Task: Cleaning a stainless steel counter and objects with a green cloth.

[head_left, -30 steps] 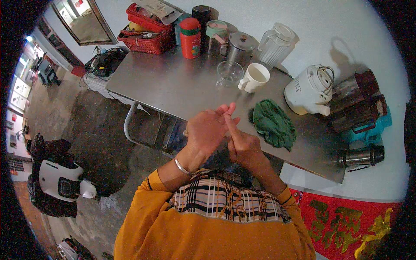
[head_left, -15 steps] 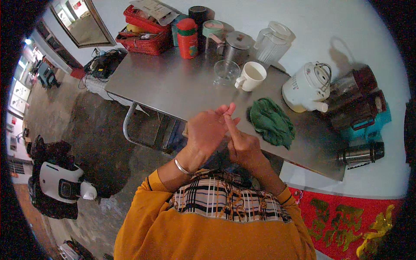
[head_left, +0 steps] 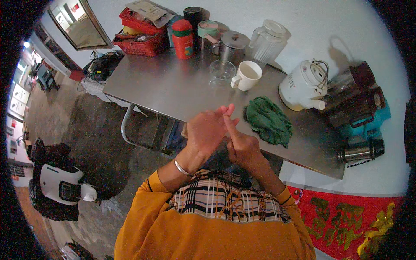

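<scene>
Both my hands are raised together over the front edge of the metal table (head_left: pixel 156 82). My left hand (head_left: pixel 206 130) has its palm turned up, fingers stretched out, and nothing in it; a silver bangle circles the wrist. My right hand (head_left: pixel 245 147) reaches its straight index finger to the left hand's fingers, touching them or nearly so. Its other fingers are curled and partly hidden, and no object shows in it. Nearest to the hands are a crumpled green cloth (head_left: pixel 268 121), a white mug (head_left: pixel 247 76) and a clear glass cup (head_left: pixel 222 71).
Along the wall stand a red basket (head_left: pixel 141 44), a red bottle (head_left: pixel 183 41), a steel lidded mug (head_left: pixel 232 45) and a clear pitcher (head_left: pixel 268 42). A white kettle (head_left: pixel 303 84) and a steel flask (head_left: pixel 362 151) are at the right. A white scooter (head_left: pixel 63 184) stands left.
The table and its items sit slightly further left and up in the picture. My hands keep nearly the same pose, the right index finger still at the left hand's fingers.
</scene>
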Demonstrator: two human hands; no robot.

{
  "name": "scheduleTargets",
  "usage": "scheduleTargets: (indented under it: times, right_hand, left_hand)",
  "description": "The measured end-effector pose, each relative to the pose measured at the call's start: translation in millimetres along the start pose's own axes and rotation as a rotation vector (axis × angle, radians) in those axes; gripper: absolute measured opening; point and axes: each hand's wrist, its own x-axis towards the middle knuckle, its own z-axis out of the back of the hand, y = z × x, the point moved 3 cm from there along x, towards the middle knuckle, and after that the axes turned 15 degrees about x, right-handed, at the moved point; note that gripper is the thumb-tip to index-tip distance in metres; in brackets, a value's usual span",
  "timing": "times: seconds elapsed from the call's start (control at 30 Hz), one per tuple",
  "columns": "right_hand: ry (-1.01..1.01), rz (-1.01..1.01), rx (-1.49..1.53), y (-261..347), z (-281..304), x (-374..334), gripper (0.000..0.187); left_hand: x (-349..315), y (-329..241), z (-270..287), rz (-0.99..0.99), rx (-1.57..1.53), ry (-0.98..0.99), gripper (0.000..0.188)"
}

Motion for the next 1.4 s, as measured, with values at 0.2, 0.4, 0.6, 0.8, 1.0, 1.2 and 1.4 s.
scheduleTargets:
  times: [0.2,0.4,0.6,0.8,1.0,1.2,1.4]
  right_hand:
    - [0.065,-0.08,0.033,-7.4,4.0,-3.9,0.066]
    - [-0.06,0.02,-0.025,-16.8,2.6,-4.9,0.067]
    - [-0.166,0.079,-0.134,-25.3,3.0,-14.4,0.069]
    - [-0.095,0.058,-0.095,-31.6,9.4,-19.8,0.074]
    - [-0.152,0.051,-0.141,-39.1,19.2,-24.3,0.075]
    - [-0.126,-0.074,-0.104,-53.0,21.3,-39.6,0.075]
    - [-0.094,-0.228,0.012,-32.5,44.9,-44.4,0.074]
  left_hand:
    - [4.6,9.6,3.1,0.012,-0.029,-0.012,0.029]
    - [9.3,15.4,-2.6,0.004,-0.015,0.018,0.028]
    - [12.2,19.9,-17.3,0.097,0.086,-0.34,0.017]
    - [14.6,25.1,-22.2,0.124,0.267,-0.299,0.017]
    - [21.0,38.5,-13.9,0.15,0.224,-0.267,0.014]
    - [30.1,55.4,-17.4,0.203,0.167,-0.227,0.012]
    - [33.9,66.7,-21.7,0.249,0.204,-0.303,0.009]
